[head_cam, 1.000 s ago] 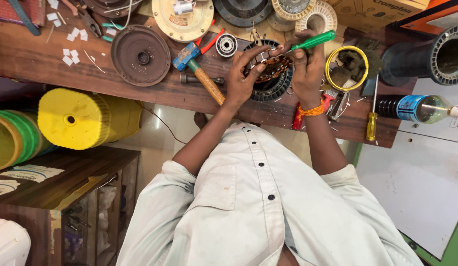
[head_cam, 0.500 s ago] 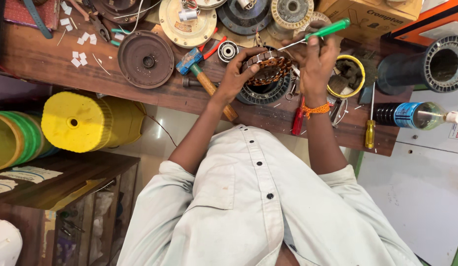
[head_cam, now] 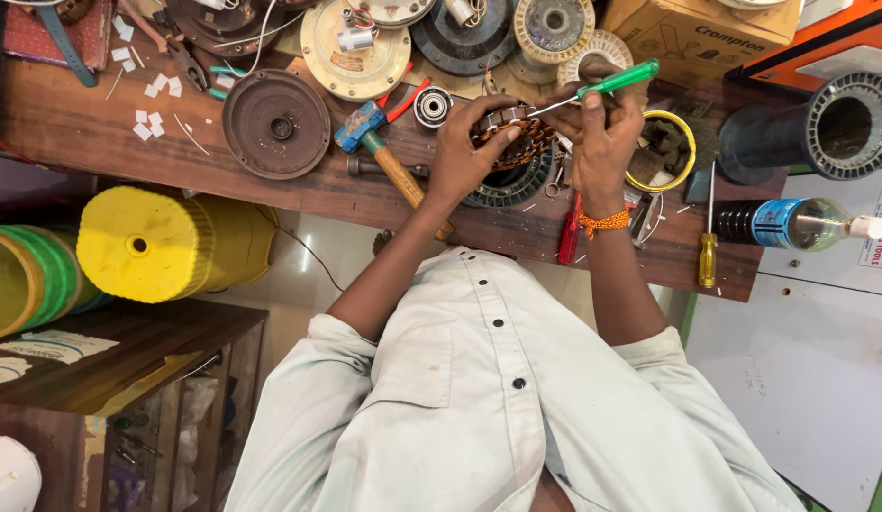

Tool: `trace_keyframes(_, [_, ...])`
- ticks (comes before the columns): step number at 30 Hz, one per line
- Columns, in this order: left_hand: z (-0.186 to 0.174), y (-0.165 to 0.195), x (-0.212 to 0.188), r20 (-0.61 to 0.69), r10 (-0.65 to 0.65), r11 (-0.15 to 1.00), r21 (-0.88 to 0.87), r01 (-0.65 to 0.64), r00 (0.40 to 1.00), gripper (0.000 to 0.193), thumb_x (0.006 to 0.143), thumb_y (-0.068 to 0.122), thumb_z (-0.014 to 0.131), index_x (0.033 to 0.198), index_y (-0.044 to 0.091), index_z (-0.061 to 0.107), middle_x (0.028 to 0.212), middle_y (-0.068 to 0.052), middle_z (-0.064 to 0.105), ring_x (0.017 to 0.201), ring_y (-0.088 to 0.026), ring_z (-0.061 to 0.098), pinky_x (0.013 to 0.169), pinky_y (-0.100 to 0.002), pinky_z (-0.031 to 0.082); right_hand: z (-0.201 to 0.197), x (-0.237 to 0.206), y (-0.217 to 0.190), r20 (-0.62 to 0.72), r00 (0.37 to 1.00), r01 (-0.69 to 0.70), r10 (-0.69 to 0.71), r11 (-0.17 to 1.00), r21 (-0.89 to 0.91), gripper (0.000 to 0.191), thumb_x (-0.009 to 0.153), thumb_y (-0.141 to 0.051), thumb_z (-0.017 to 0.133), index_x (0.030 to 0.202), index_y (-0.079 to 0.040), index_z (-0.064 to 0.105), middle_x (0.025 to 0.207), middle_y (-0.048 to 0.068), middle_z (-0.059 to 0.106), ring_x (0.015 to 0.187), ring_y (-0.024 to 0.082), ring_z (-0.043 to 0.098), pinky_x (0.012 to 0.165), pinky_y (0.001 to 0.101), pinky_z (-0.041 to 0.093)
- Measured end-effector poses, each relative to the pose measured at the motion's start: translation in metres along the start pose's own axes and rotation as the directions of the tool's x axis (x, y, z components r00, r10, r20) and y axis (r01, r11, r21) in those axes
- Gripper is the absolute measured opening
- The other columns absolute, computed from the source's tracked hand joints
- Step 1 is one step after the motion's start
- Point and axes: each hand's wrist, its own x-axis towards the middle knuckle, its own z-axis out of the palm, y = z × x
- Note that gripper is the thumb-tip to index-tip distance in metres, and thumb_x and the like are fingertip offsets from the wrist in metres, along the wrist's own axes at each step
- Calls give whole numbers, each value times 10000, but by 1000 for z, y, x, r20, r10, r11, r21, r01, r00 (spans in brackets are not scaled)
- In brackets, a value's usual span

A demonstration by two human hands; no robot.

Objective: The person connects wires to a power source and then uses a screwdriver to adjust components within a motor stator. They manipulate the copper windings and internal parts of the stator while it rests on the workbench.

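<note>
Left hand (head_cam: 464, 152) wraps its fingers around the copper-wound stator (head_cam: 518, 140), holding it just above the wooden bench (head_cam: 270, 199). Right hand (head_cam: 602, 133) pinches the green-handled screwdriver (head_cam: 597, 88). The tool's long axis slants from that grip down toward the left hand, and its tip meets the windings between the two hands.

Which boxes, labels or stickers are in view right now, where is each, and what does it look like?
Cardboard box: top right of bench, brown, dark print.
Bottle: lying at bench's right end, clear, dark contents, blue label, white cap.
Sticker: right edge, on white panel, white with red print.
Paper labels: lower-left shelf, white with green.
</note>
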Motion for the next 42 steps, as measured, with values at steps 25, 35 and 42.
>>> trace_keyframes(25, [15, 2, -2, -80, 21, 999, -31, -24, 997, 347, 888, 206, 804, 1220, 148, 725, 1147, -20, 741, 1045, -232, 623, 977, -354, 498, 13, -10, 8, 52, 985, 171, -164, 903, -394, 328, 1150, -218, 554, 1342, 40, 489, 1120, 155, 702, 1059, 231, 735, 974, 369, 637])
trace_keyframes(35, [21, -23, -11, -111, -25, 991, -137, 9, 993, 374, 929, 248, 781, 1271, 124, 696, 1208, -64, 703, 1149, -235, 620, 1041, -369, 493, 23, -11, 12, 120, 969, 245, -214, 862, -443, 329, 1163, -226, 495, 1365, 30, 451, 1126, 149, 681, 1065, 225, 721, 986, 371, 641])
trace_keyframes(42, [24, -34, -15, -71, -47, 955, -294, 24, 996, 355, 972, 248, 749, 1295, 116, 685, 1209, -83, 665, 1163, -204, 613, 1039, -356, 510, 15, -17, 19, 207, 943, 325, -260, 848, -418, 302, 1213, -256, 495, 1359, 2, 437, 1160, 160, 678, 1072, 260, 723, 976, 379, 617])
